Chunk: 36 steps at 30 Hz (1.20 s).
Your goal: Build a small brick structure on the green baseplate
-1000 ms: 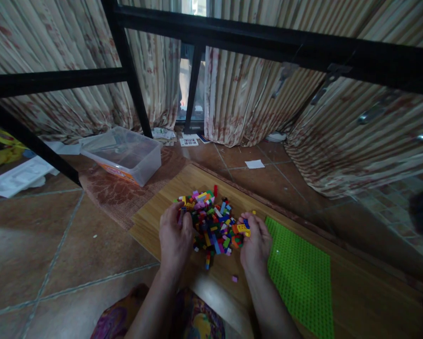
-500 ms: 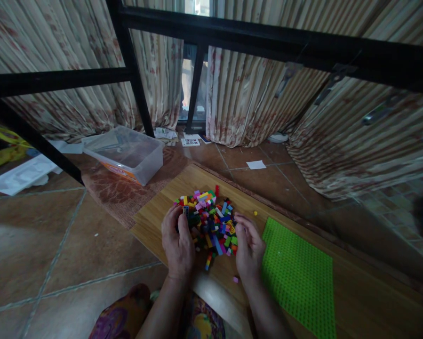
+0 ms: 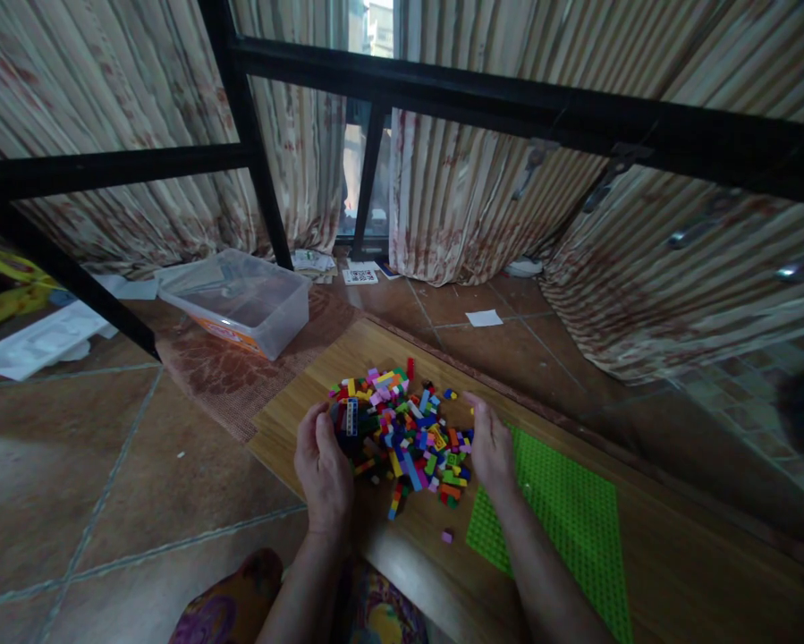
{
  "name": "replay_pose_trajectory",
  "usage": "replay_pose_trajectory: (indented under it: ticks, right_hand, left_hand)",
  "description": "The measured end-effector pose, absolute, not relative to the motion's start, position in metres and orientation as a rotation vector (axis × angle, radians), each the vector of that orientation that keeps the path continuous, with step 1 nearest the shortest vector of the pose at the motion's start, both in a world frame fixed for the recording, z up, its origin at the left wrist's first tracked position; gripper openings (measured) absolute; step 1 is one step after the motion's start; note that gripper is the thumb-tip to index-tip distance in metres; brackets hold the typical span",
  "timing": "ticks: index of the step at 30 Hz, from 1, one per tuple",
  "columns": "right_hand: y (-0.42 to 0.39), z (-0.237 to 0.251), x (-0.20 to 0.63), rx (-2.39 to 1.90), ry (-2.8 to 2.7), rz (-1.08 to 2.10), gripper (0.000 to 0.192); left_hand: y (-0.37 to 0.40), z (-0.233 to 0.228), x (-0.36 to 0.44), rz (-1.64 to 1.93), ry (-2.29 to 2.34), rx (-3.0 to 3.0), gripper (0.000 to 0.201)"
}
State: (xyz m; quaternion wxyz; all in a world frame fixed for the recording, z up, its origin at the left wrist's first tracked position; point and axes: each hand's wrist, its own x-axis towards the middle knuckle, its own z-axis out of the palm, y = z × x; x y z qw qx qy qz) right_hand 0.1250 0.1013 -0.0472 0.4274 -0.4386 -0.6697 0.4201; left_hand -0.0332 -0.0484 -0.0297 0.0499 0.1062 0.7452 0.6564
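A heap of small coloured building bricks lies spread on the wooden table. My left hand is at the heap's left side, fingers curved and thumb apart, holding nothing that I can see. Beside its fingertips rests a blue-and-white brick piece among dark bricks. Along the right side of the heap, my right hand is open with its fingers stretched out, close to the outermost bricks. A green studded baseplate lies to the right, partly covered by my right hand and forearm.
A single pink brick lies near the table's front edge. On the floor mat at the back left stands a clear plastic bin. Black metal framing and striped curtains rise behind. White paper lies on the floor.
Both hands have moved apart, the left one leftward and the right one rightward. Bricks at the heap's right side are now spread wider. The baseplate's near left corner has come into view.
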Motion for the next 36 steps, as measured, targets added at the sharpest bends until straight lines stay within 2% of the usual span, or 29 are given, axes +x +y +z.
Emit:
replay_pose_trajectory:
  ticks: [6, 12, 17, 23, 29, 32, 36]
  right_hand:
    - [0.096, -0.040, 0.112, -1.033, -1.601, 1.182, 0.051]
    - [0.117, -0.013, 0.067, -0.867, -1.803, 1.256, 0.030]
    - [0.127, -0.007, 0.037, -0.597, -2.251, 1.344, 0.041]
    - [0.138, -0.012, 0.041, -0.573, -2.309, 1.487, 0.038]
    - [0.116, 0.026, 0.063, -0.443, -2.357, 1.179, 0.043]
    - [0.100, 0.048, 0.076, -0.332, -2.510, 1.023, 0.046]
    - [0.086, 0.052, 0.087, -0.337, -2.515, 1.070, 0.045]
  left_hand:
    - [-0.047, -0.029, -0.028, 1.989, 2.201, 0.403, 0.036]
    - [-0.047, -0.030, -0.029, 2.021, 2.132, 0.389, 0.036]
    - [-0.047, -0.029, -0.034, 2.040, 2.084, 0.353, 0.032]
    - [-0.049, -0.029, -0.037, 2.027, 2.094, 0.420, 0.032]
    - [-0.047, -0.004, -0.040, 1.998, 2.058, 0.576, 0.034]
    - [-0.041, 0.017, -0.045, 1.874, 1.934, 0.720, 0.037]
    - [-0.025, 0.028, -0.049, 1.705, 1.746, 0.856, 0.035]
